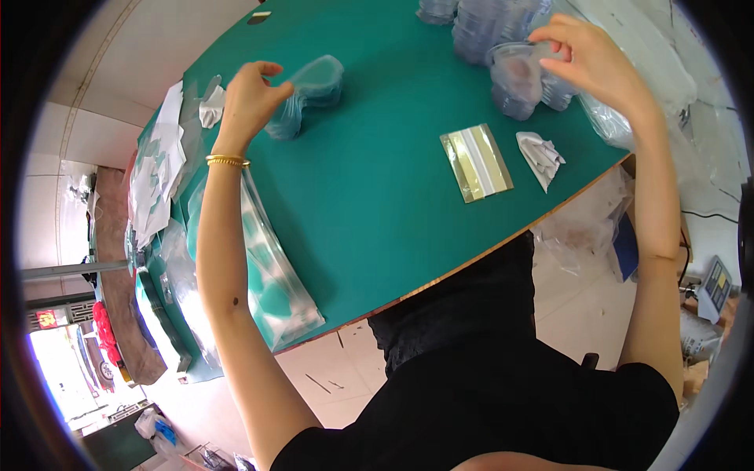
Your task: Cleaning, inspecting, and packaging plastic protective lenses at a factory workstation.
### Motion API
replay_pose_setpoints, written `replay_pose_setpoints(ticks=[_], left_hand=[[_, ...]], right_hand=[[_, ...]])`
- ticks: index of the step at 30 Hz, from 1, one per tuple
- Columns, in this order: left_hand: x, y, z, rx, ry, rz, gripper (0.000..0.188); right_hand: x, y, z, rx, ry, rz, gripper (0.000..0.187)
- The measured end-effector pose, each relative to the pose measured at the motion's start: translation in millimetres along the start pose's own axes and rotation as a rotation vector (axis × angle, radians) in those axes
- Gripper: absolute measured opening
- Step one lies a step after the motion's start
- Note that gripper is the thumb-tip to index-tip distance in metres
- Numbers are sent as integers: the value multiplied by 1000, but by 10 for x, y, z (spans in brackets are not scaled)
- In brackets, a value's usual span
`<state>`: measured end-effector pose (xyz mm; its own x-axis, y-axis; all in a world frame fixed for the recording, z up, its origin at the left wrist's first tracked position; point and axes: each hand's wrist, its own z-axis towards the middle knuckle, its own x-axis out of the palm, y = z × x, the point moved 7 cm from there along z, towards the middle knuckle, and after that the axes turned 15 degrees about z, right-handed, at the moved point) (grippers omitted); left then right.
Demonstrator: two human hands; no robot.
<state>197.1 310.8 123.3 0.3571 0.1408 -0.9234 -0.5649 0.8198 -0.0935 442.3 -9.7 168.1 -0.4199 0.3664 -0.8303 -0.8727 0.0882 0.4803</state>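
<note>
My right hand (585, 63) reaches to the far right, its thumb and fingers closing on the edge of a clear, curved plastic piece (514, 63) on top of a stack of similar pieces. Toward the far left, my left hand (255, 98) wears a gold bracelet at the wrist. Its fingers are bent, with a gap between them and the thumb. Beside that thumb, a smaller stack of clear, bluish plastic pieces (314, 86) rests on the green table; whether the thumb touches it I cannot tell.
More stacked clear pieces (491, 27) stand at the far right, by clear plastic bags (620, 118). Nearer lie a flat transparent packet (477, 162) and a crumpled white cloth (540, 159). White paper sheets (159, 169) and plastic film (279, 271) cover the green table's (377, 220) left side.
</note>
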Motion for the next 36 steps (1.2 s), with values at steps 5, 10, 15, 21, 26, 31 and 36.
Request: replay_pose_setpoints(ticks=[5,10,15,21,26,31,36], left_hand=[[-277,-355,-733,-35,-133,-233,27],[-307,-792,-1689,-107,-12,-310,27],[-208,-803,-2604,-234,98,-289,30],[-85,-976,-2869,-260,196,-68,89],[-11,-922,-2901,-273,165,7,75],[20,-850,-2908,-340,166,-85,71],[57,-839,-2906,-328,102,-117,68]], right_hand=[[1197,1006,-306,-186,284,98,22],[1963,1365,-528,-361,162,279,15],[1075,288,-847,56,-469,207,17],[1124,-311,-1181,362,-335,28,23],[1106,-158,-1087,412,-395,45,20],[1446,863,-845,-13,-169,339,21],[2382,1718,-643,-440,221,552,19]])
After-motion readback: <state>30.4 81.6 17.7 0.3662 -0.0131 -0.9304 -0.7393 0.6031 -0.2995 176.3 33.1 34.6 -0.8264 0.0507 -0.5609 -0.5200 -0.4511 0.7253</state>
